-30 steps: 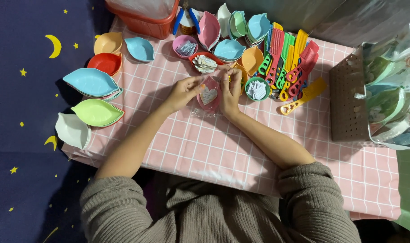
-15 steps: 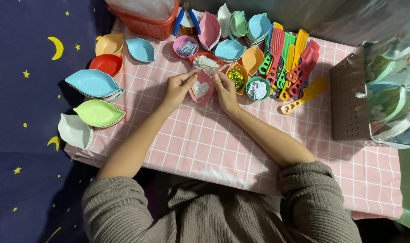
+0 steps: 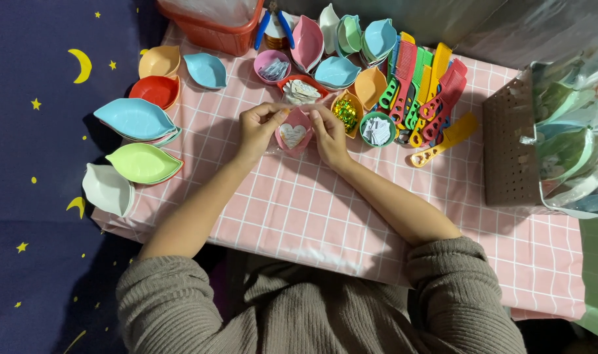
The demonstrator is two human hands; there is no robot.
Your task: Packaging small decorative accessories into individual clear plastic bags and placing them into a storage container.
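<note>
Pink leaf-shaped dish (image 3: 294, 134) with a pale heart-shaped paper (image 3: 292, 135) inside sits over the pink checked tablecloth (image 3: 299, 210), pinched at both edges: left hand (image 3: 258, 128) grips one side, right hand (image 3: 329, 134) the other. Just beyond, small bowls of paper scraps (image 3: 376, 130) and glitter (image 3: 345, 113), then a fan of coloured combs (image 3: 425, 98).

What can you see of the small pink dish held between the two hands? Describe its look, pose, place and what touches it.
The small pink dish is leaf-shaped with a pointed end, and looks like glossy plastic. It sits low over the pink checked tablecloth, in front of a cluster of little bowls. A pale heart-shaped piece lies inside it. The left hand grips its left side and the right hand its right. Something clear and crinkled seems wrapped around it, though that is hard to tell.
</note>
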